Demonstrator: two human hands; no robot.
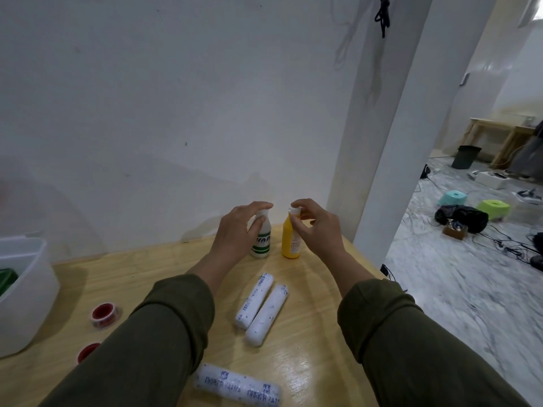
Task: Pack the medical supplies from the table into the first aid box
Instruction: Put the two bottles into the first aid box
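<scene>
A white bottle with a green label [262,245] and a yellow bottle [290,240] stand upright at the far edge of the wooden table [147,277]. My left hand [239,227] curls around the white bottle's upper part. My right hand [316,227] pinches the yellow bottle's white cap with its fingertips. Two white bandage rolls [261,308] lie side by side mid-table, and a third roll [238,387] lies nearer to me. Two red tape rolls [104,314] [88,351] sit on the left. The white first aid box [23,289] stands open at the far left.
A white wall runs right behind the bottles, with a white pillar [390,171] at the table's right corner. The table's right edge drops to a marble floor littered with cables, stools [493,208] and bags. Something green lies inside the box.
</scene>
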